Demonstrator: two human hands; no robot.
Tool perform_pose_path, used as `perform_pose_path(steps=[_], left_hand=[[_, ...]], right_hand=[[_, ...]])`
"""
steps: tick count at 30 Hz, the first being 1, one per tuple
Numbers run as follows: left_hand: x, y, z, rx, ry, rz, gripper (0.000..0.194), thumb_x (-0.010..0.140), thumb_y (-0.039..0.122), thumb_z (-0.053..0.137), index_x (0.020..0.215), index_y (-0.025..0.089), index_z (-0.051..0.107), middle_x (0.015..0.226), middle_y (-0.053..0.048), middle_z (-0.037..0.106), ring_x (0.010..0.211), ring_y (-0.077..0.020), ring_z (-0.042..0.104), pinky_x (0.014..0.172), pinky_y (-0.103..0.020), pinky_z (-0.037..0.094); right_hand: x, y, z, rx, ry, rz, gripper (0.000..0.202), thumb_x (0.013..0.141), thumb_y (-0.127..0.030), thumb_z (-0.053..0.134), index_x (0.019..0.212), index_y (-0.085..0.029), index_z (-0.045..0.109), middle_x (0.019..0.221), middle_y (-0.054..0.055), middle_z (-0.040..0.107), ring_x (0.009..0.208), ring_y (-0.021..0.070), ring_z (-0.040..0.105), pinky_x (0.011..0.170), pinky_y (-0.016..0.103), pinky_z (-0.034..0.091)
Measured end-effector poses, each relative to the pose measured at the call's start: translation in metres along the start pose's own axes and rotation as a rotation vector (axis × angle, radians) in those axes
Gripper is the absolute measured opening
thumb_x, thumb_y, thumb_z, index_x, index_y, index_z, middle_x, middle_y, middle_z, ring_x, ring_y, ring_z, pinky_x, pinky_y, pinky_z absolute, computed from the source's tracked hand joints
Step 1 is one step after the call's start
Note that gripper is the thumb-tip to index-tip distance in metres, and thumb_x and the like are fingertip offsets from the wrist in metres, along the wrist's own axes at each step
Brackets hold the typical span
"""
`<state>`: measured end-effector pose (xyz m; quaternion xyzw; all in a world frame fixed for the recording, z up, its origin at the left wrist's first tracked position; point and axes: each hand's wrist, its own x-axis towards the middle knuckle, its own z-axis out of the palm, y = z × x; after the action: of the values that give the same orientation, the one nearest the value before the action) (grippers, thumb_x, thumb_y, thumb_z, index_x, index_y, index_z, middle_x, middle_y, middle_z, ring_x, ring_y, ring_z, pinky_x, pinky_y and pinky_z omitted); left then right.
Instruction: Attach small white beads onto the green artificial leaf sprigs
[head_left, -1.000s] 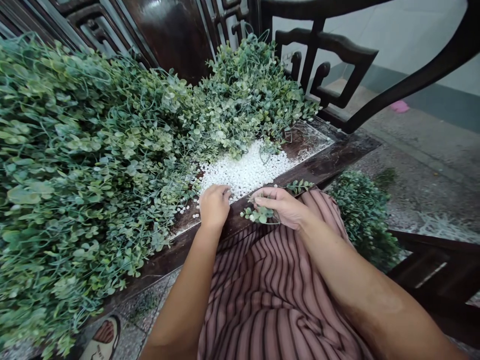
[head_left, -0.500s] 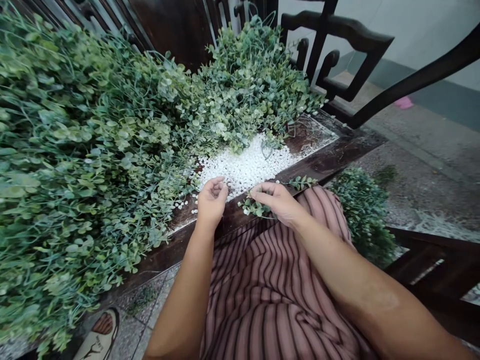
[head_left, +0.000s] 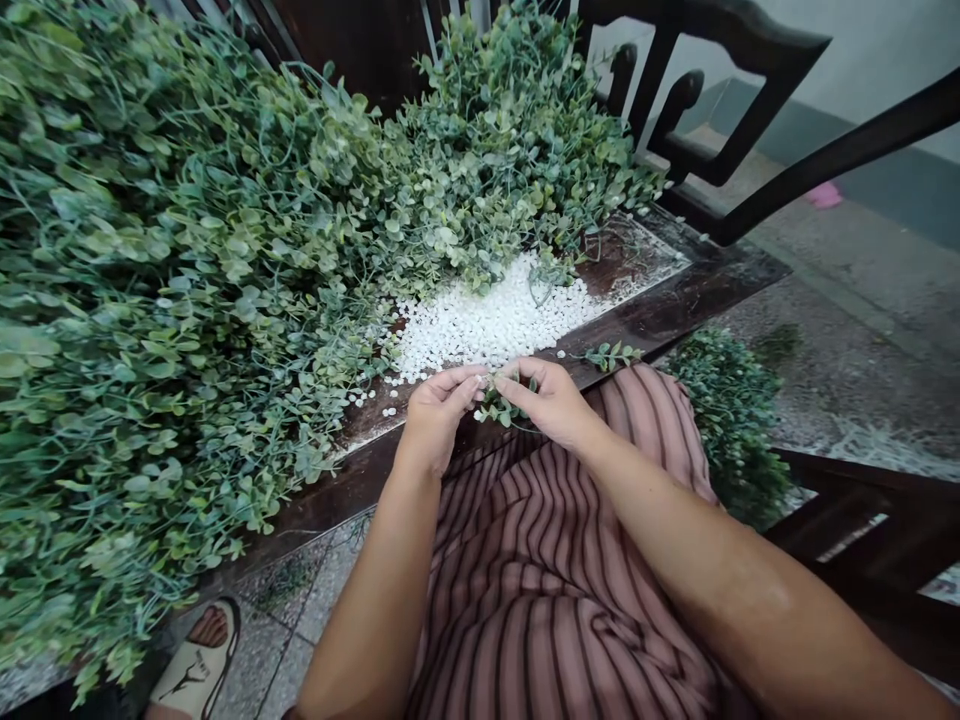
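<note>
Head view. Fault risk: uneven fingertip pressure could let the white bead [head_left: 481,381] slip from my left hand [head_left: 435,415]; a knock could roll the loose pile of beads [head_left: 487,325] off the bench [head_left: 667,305]. My left thumb and forefinger are closed, apparently on that bead. My right hand [head_left: 553,405] pinches a leafy sprig [head_left: 496,410] at the bench's front edge, fingertips beside my left's.

Dark wooden bench [head_left: 705,287], pale wall [head_left: 885,50] behind

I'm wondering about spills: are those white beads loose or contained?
Loose: the white beads lie heaped and scattered on dark wood.
</note>
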<state>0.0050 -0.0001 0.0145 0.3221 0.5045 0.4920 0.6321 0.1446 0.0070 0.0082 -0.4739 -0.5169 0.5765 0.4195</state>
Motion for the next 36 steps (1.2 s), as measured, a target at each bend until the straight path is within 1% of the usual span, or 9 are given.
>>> perform_pose_path(steps=[4, 7, 11, 14, 19, 25, 29, 36], left_hand=[[0.001, 0.000, -0.002, -0.067, -0.062, -0.065, 0.021, 0.052, 0.022, 0.076, 0.071, 0.014, 0.070, 0.057, 0.001, 0.059, 0.054, -0.0050, 0.048, 0.053, -0.017, 0.039], [0.002, 0.000, -0.004, -0.100, -0.082, -0.106, 0.022, 0.051, 0.020, 0.077, 0.071, 0.013, 0.070, 0.058, 0.001, 0.060, 0.054, -0.0043, 0.048, 0.053, -0.017, 0.039], [0.005, -0.001, -0.006, -0.142, -0.101, -0.174, 0.023, 0.052, 0.019, 0.076, 0.073, 0.013, 0.071, 0.059, 0.000, 0.059, 0.052, -0.0038, 0.046, 0.049, -0.016, 0.038], [0.006, -0.003, -0.009, -0.165, -0.119, -0.198, 0.023, 0.052, 0.018, 0.076, 0.074, 0.012, 0.071, 0.059, 0.000, 0.058, 0.050, -0.0028, 0.045, 0.047, -0.015, 0.037], [0.008, -0.003, -0.012, -0.165, -0.131, -0.213, 0.023, 0.053, 0.016, 0.075, 0.074, 0.011, 0.071, 0.059, -0.001, 0.059, 0.050, -0.0030, 0.044, 0.045, -0.015, 0.037], [0.008, -0.001, -0.009, -0.155, -0.134, -0.215, 0.022, 0.051, 0.016, 0.076, 0.072, 0.010, 0.071, 0.057, -0.002, 0.060, 0.047, -0.0025, 0.044, 0.043, -0.015, 0.036], [0.008, 0.000, -0.007, -0.138, -0.139, -0.215, 0.022, 0.052, 0.016, 0.075, 0.072, 0.010, 0.070, 0.056, -0.001, 0.059, 0.046, -0.0021, 0.043, 0.043, -0.015, 0.035], [0.008, -0.001, -0.011, -0.161, -0.124, -0.223, 0.021, 0.053, 0.015, 0.075, 0.072, 0.011, 0.069, 0.059, 0.000, 0.061, 0.047, -0.0017, 0.046, 0.048, -0.014, 0.040]], right_hand=[[-0.001, 0.002, 0.002, -0.057, 0.020, -0.050, 0.029, 0.069, -0.045, 0.059, 0.062, -0.017, 0.052, 0.062, -0.001, 0.051, 0.063, 0.0116, 0.047, 0.066, 0.026, 0.038], [0.000, 0.002, 0.002, -0.098, 0.027, -0.064, 0.026, 0.070, -0.040, 0.058, 0.061, -0.017, 0.051, 0.061, -0.001, 0.051, 0.062, 0.0113, 0.046, 0.065, 0.025, 0.038], [-0.001, 0.000, 0.002, -0.134, 0.044, -0.047, 0.020, 0.071, -0.034, 0.055, 0.061, -0.017, 0.050, 0.059, -0.001, 0.048, 0.059, 0.0103, 0.042, 0.061, 0.025, 0.036], [-0.001, 0.000, 0.003, -0.136, 0.057, -0.028, 0.019, 0.070, -0.032, 0.054, 0.060, -0.017, 0.049, 0.057, -0.002, 0.046, 0.056, 0.0095, 0.039, 0.059, 0.024, 0.035], [0.000, 0.003, 0.005, -0.132, 0.080, -0.039, 0.020, 0.069, -0.032, 0.056, 0.057, -0.017, 0.048, 0.054, -0.003, 0.045, 0.055, 0.0092, 0.039, 0.057, 0.023, 0.034], [0.001, 0.005, 0.005, -0.148, 0.077, -0.043, 0.019, 0.068, -0.030, 0.055, 0.057, -0.017, 0.049, 0.054, -0.002, 0.044, 0.056, 0.0095, 0.040, 0.057, 0.023, 0.034], [0.001, 0.006, 0.006, -0.147, 0.091, -0.044, 0.018, 0.068, -0.030, 0.055, 0.057, -0.017, 0.049, 0.054, -0.002, 0.045, 0.056, 0.0093, 0.040, 0.056, 0.023, 0.034], [0.001, 0.005, 0.008, -0.142, 0.138, -0.065, 0.018, 0.068, -0.030, 0.055, 0.057, -0.018, 0.048, 0.053, -0.003, 0.043, 0.055, 0.0092, 0.039, 0.056, 0.023, 0.034]])
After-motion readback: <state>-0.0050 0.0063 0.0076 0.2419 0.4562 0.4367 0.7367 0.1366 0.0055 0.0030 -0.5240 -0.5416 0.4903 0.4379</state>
